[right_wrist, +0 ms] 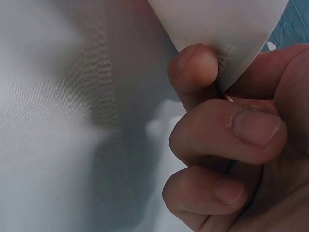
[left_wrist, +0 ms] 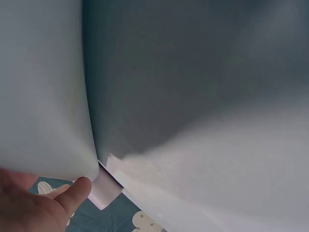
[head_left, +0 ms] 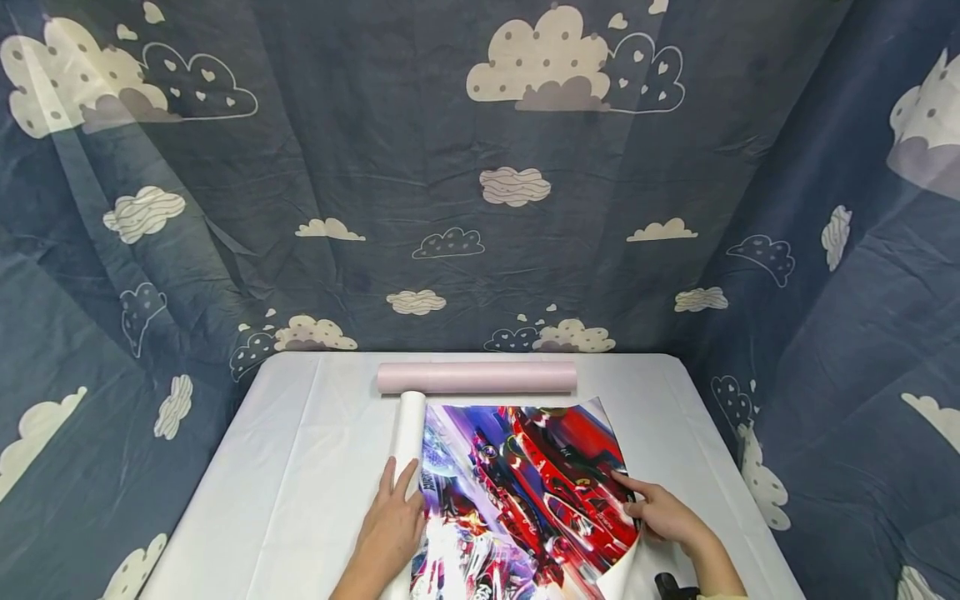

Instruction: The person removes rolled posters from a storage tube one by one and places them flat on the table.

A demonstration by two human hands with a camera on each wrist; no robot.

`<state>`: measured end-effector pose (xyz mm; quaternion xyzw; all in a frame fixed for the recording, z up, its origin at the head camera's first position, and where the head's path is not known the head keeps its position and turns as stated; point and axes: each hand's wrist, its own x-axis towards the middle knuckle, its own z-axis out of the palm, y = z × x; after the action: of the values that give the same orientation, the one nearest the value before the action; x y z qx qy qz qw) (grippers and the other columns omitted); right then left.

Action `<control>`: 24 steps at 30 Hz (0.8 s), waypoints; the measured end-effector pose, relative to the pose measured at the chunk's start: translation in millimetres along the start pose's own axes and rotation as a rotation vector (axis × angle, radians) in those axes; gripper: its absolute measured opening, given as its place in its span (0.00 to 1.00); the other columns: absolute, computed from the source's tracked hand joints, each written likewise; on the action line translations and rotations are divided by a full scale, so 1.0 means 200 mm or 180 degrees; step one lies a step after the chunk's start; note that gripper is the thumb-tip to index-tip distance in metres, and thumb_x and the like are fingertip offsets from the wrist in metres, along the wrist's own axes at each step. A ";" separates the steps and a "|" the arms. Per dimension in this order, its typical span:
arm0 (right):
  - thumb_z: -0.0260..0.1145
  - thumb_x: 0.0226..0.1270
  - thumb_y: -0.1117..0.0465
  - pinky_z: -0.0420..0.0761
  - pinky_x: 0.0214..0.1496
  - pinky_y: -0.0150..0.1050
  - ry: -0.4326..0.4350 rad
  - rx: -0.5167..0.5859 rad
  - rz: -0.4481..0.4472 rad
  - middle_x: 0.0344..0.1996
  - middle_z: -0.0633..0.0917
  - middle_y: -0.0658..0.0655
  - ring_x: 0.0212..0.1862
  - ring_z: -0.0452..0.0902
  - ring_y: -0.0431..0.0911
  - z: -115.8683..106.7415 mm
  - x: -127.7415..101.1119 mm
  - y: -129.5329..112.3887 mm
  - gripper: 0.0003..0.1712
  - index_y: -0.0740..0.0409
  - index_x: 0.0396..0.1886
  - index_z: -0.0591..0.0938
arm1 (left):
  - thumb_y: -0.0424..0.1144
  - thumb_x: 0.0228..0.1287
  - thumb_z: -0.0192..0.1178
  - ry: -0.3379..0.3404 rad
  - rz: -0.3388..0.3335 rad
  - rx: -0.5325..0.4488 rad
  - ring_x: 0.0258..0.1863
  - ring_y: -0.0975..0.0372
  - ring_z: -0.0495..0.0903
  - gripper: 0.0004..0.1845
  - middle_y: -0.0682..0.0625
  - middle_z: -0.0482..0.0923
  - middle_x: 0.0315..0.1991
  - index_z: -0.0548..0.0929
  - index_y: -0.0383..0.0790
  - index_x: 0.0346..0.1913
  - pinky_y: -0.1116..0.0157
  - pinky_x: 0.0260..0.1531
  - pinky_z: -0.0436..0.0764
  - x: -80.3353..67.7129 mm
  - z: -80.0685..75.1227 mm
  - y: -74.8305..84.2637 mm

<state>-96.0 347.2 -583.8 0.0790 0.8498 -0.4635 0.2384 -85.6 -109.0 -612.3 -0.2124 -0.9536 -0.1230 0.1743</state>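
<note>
A glossy poster (head_left: 525,492) with red racing cars lies partly unrolled on the white table, its left part still wound into a white roll (head_left: 409,425). My left hand (head_left: 390,521) holds this roll, with fingers over its top and side. The left wrist view shows a fingertip (left_wrist: 79,191) against the roll's pale surface. At the poster's right edge, my right hand (head_left: 667,512) pinches the sheet between thumb and index finger. Close up, the right hand (right_wrist: 227,135) has its other fingers curled below the sheet's white back (right_wrist: 217,29), which bears faint printed marks.
Across the back of the white table (head_left: 300,467) lies a pale pink roll (head_left: 476,377), just beyond the poster's far edge. Dark blue cloth (head_left: 420,167) with cloud prints hangs behind and on both sides. The poster's lower right corner curls up.
</note>
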 end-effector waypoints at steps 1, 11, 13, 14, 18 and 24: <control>0.63 0.71 0.64 0.64 0.18 0.31 0.0008 -0.0007 -0.0015 0.15 0.76 0.50 0.13 0.57 0.37 0.00 0.00 0.00 0.41 0.64 0.82 0.64 | 0.36 0.58 0.69 0.0020 -0.0031 -0.0030 0.71 0.26 0.69 0.03 0.31 0.76 0.69 0.85 0.41 0.30 0.42 0.67 0.80 0.00 0.00 -0.01; 0.63 0.72 0.63 0.65 0.19 0.31 -0.0036 -0.0124 -0.0069 0.16 0.73 0.49 0.13 0.58 0.38 -0.04 0.02 0.00 0.39 0.64 0.81 0.65 | 0.36 0.41 0.83 0.0112 -0.0215 0.0083 0.70 0.30 0.69 0.19 0.30 0.74 0.67 0.80 0.44 0.31 0.43 0.57 0.85 -0.01 0.00 -0.06; 0.63 0.72 0.63 0.65 0.19 0.31 -0.0034 -0.0156 -0.0078 0.19 0.78 0.51 0.13 0.59 0.38 -0.05 0.03 0.00 0.39 0.64 0.81 0.65 | 0.35 0.39 0.82 0.0196 -0.0143 0.0150 0.70 0.31 0.70 0.19 0.30 0.75 0.67 0.81 0.44 0.31 0.43 0.55 0.86 -0.02 0.00 -0.07; 0.64 0.71 0.63 0.65 0.19 0.31 -0.0028 -0.0172 -0.0079 0.20 0.79 0.52 0.13 0.59 0.38 -0.06 0.03 -0.01 0.39 0.64 0.81 0.66 | 0.34 0.38 0.81 0.0238 -0.0090 0.0171 0.71 0.32 0.70 0.18 0.31 0.75 0.67 0.81 0.44 0.31 0.43 0.55 0.85 -0.01 0.00 -0.08; 0.63 0.70 0.64 0.65 0.19 0.31 -0.0022 -0.0187 -0.0056 0.18 0.76 0.51 0.13 0.58 0.38 -0.07 0.02 -0.02 0.40 0.65 0.81 0.66 | 0.33 0.38 0.78 0.0319 0.0123 0.0208 0.71 0.33 0.71 0.15 0.33 0.77 0.69 0.86 0.45 0.32 0.42 0.60 0.82 -0.01 -0.01 -0.09; 0.64 0.71 0.64 0.65 0.19 0.30 0.0015 -0.0191 0.0001 0.16 0.73 0.50 0.13 0.59 0.38 -0.07 0.02 -0.02 0.40 0.65 0.80 0.66 | 0.35 0.48 0.75 0.0020 0.0111 0.0215 0.74 0.35 0.69 0.06 0.38 0.76 0.72 0.92 0.47 0.31 0.38 0.64 0.78 -0.01 -0.04 -0.12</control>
<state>-106.7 356.5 -575.8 0.0730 0.8638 -0.4376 0.2387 -92.2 -132.7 -608.8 -0.2226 -0.9528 -0.0883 0.1865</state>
